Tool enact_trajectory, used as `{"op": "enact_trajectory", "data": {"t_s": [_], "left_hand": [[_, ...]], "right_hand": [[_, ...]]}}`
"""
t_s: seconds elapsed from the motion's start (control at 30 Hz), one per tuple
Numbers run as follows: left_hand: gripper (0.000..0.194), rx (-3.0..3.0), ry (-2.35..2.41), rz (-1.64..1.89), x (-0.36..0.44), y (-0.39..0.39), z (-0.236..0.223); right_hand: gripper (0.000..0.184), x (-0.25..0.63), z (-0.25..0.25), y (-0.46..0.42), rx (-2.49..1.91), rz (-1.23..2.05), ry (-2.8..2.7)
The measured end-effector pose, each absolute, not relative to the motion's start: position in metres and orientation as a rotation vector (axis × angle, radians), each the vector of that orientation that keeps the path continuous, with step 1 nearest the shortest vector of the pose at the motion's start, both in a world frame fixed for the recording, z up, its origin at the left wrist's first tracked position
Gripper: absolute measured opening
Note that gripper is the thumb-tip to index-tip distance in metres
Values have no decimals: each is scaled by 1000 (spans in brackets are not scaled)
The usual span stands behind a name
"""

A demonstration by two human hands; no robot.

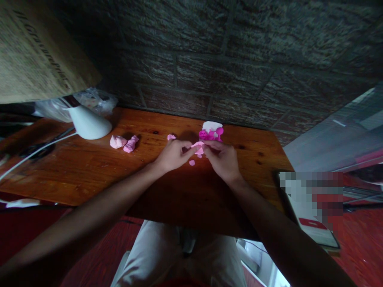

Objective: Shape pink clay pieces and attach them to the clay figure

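Observation:
A flattened piece of pink modelling clay (198, 148) is pinched between my two hands, just above the wooden table. My left hand (176, 154) grips its left side with thumb and fingers. On its right side, my right hand (223, 158) holds it in the same way. Small pink bits lie just below, among them a round clay bit (192, 162). Behind my hands are bright magenta plastic pieces (211, 134) beside a white item (212, 126). A small clay lump (171, 136) rests behind my left hand.
Two larger pink clay lumps, one pale (117, 142) and one crumpled (131, 144), sit left on the wooden table (89, 171). A white lamp base (91, 122) with a paper-like shade (42, 56) and cable stands farther left. A dark brick wall (191, 67) borders the back.

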State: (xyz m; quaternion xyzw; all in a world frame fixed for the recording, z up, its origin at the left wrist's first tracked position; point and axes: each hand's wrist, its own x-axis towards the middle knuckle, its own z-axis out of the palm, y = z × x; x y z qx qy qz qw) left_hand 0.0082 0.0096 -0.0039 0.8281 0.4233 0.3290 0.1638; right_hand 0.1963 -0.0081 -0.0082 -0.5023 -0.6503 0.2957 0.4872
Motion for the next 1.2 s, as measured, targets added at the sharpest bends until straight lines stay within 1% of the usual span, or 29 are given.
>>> {"op": "enact_trajectory", "data": {"t_s": [0.17, 0.33, 0.5, 0.7, 0.87, 1.0, 1.2], "left_hand": [[36, 2478, 1218, 902, 7, 8, 0], [40, 2538, 1169, 920, 6, 10, -2], [40, 2493, 1173, 988, 7, 9, -2], [26, 2331, 1196, 1084, 10, 7, 2], [39, 2316, 1174, 1070, 7, 11, 0], [38, 2389, 1140, 1043, 4, 14, -2], [39, 2376, 1093, 977, 6, 12, -1]], "right_hand": [[19, 197, -11, -6, -1250, 746, -1539], [19, 195, -11, -7, -1207, 820, -1499], [16, 195, -10, -6, -1203, 802, -1498], [16, 197, -13, -2, -1250, 783, -1470], [18, 197, -15, -2, -1190, 867, -1485], [25, 197, -17, -2, -1145, 934, -1576], [15, 202, -14, -1, -1209, 820, -1709]]}}
